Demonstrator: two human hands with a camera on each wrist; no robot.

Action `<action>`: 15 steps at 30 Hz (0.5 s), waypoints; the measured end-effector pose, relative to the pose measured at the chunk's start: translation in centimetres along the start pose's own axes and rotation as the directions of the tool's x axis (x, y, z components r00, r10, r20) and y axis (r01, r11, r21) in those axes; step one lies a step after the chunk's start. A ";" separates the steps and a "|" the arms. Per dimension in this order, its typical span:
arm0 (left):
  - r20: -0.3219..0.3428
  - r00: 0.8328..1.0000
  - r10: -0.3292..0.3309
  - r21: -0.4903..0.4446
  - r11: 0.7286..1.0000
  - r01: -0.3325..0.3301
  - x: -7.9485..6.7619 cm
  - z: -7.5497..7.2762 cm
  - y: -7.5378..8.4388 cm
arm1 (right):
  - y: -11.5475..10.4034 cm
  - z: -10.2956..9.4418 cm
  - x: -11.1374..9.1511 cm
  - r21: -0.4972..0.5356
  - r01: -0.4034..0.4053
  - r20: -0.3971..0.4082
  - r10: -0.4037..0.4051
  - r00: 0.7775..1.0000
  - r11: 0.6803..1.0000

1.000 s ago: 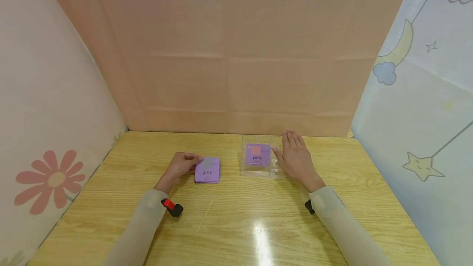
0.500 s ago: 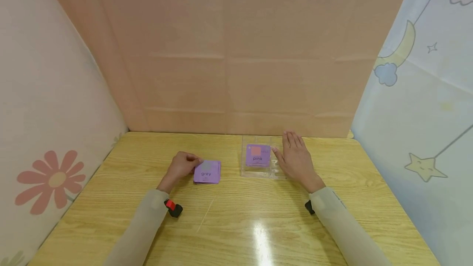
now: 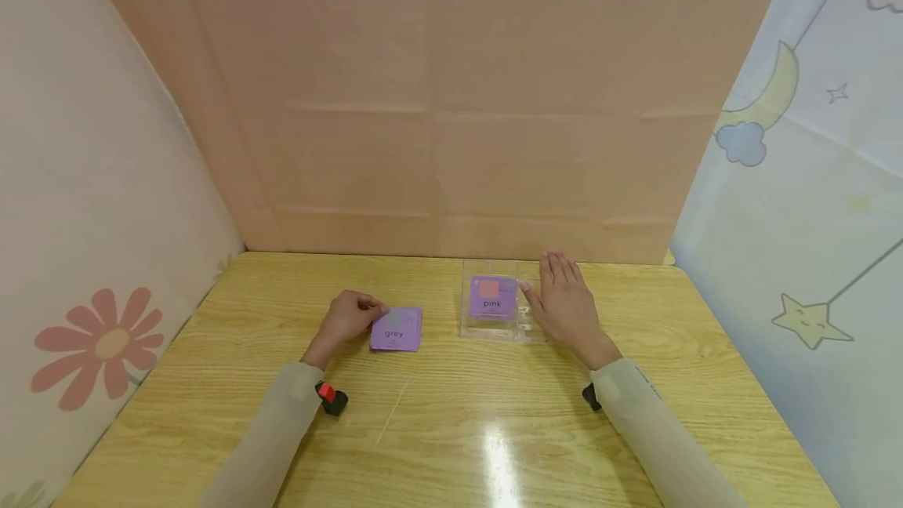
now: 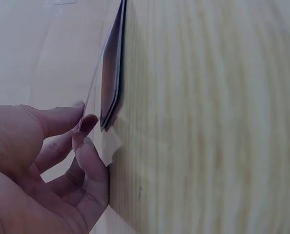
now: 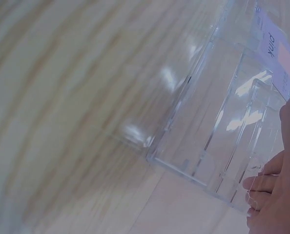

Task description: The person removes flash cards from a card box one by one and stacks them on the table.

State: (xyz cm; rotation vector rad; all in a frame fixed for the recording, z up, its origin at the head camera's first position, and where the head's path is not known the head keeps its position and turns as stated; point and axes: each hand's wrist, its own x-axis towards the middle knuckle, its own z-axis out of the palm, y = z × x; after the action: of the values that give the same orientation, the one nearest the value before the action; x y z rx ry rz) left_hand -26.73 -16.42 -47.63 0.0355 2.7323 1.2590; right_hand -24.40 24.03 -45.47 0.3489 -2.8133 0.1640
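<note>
In the head view my left hand [image 3: 346, 316] pinches the left edge of a purple card marked "grey" [image 3: 395, 334], on top of a small stack of cards. The left wrist view shows thumb and finger holding that thin card's edge [image 4: 92, 80] raised off the several cards [image 4: 113, 73] beneath. Palm down with fingers straight, my right hand [image 3: 567, 308] rests on the right part of a clear plastic case [image 3: 487, 333]. A purple card marked "pink" [image 3: 494, 306] sits in the left part of this case. The hand covers much of the case's right side.
The wooden table [image 3: 437, 429] reaches back to a brown paper-like backdrop [image 3: 437, 139]. Patterned cloth walls stand at the left [image 3: 127, 202] and right [image 3: 797, 218].
The grey card's far edge has come down slightly towards me, and more of the stack shows at its right. My right hand and the case have stayed in place.
</note>
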 end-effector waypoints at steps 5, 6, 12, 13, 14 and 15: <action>-0.013 1.000 0.028 0.039 0.999 -0.028 0.0 0.1 0.1 | 0.1 0.1 -0.1 0.003 -0.002 -0.016 0.002 1.000 1.000; -0.016 0.999 0.031 0.041 0.999 -0.030 0.0 0.1 0.1 | 0.1 0.1 -0.1 0.004 -0.003 -0.015 0.004 1.000 1.000; -0.025 1.000 0.011 0.027 1.000 -0.010 0.0 0.2 0.1 | 0.1 0.1 -0.1 -0.003 0.000 0.012 0.000 1.000 1.000; -0.026 1.000 0.008 0.025 1.000 -0.007 -0.1 0.2 0.1 | 0.1 0.1 -0.1 -0.006 0.001 0.016 -0.001 1.000 1.000; -0.029 1.000 0.006 0.026 1.000 -0.005 -0.1 0.2 0.1 | 0.0 0.0 -0.1 -0.006 0.001 0.019 -0.001 1.000 1.000; -0.031 0.999 0.007 0.027 1.000 -0.006 -0.1 0.2 0.1 | 0.0 0.0 -0.1 -0.007 0.002 0.022 -0.002 1.000 1.000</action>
State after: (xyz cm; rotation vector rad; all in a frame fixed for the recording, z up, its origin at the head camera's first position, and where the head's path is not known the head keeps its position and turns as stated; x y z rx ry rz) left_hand -26.63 -16.20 -47.65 0.0276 2.7775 1.2351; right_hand -24.35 24.06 -45.52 0.3540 -2.8345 0.1508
